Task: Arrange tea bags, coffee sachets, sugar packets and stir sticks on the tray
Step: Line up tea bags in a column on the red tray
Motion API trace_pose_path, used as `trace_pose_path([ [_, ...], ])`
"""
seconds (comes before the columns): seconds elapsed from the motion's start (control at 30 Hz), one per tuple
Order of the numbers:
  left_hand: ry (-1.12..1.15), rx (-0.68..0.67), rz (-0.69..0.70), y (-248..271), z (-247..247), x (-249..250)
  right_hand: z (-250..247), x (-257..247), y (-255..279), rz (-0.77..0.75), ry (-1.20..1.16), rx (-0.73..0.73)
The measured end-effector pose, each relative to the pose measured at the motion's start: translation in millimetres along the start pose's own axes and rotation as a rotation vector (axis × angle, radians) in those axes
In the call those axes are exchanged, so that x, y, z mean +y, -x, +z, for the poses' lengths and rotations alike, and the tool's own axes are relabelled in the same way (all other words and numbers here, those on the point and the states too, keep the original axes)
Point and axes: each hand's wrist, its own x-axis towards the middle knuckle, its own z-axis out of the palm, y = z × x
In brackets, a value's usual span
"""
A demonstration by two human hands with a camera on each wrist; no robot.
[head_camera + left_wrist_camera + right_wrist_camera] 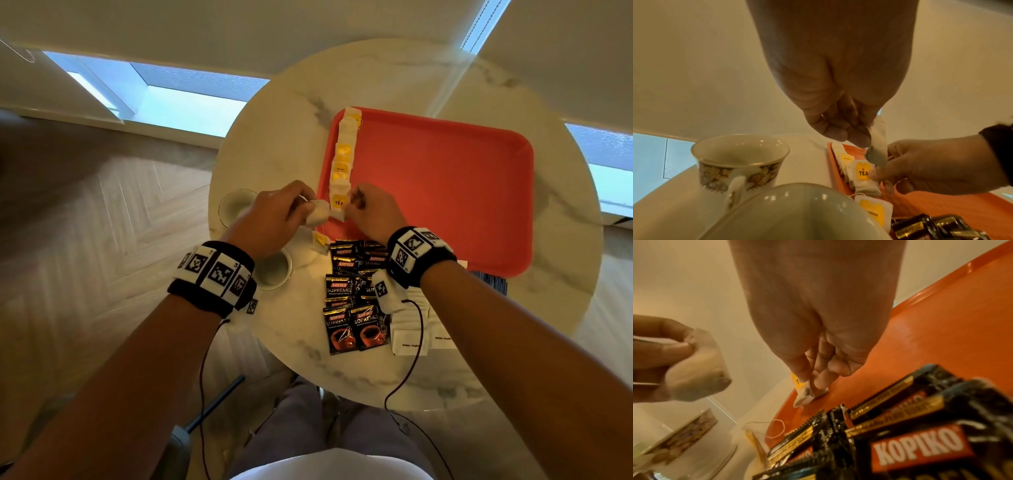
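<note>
1. My left hand pinches a loose tea bag just off the tray's near-left corner; my right hand's grip closes on the row's nearest bag.
2. I judge the bags light, soft and tearable (take them by the paper edge).
3. Only the left wrist view shows the patterned cup; only the head view shows the whole row.

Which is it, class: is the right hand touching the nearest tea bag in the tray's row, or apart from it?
Touching. In the right wrist view, the right hand pinches the nearest tea bag between thumb and fingertip on the tray.
</note>
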Motion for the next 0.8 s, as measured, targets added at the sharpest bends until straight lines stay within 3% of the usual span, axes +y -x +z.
trace_pose_path([
  [0.27,0.007,-0.054,-0.072,-13,9,-2,11,2,-21,0.151,-0.009,0.091],
  [0.43,0.033,-0.085,-0.09,-28,15,-3,1,0,-4,0.02,-0.112,0.197],
  [0.6,0.09,-0.068,-0.049,-44,18,7,-13,-12,23,-0.054,-0.302,-0.031],
  [0.7,0.084,-0.066,-0.025,-51,20,13,-12,-10,21,-0.098,-0.239,-0.013],
  [0.8,0.048,-0.077,-0.045,-52,21,9,-8,0,10,-0.036,-0.143,0.054],
])
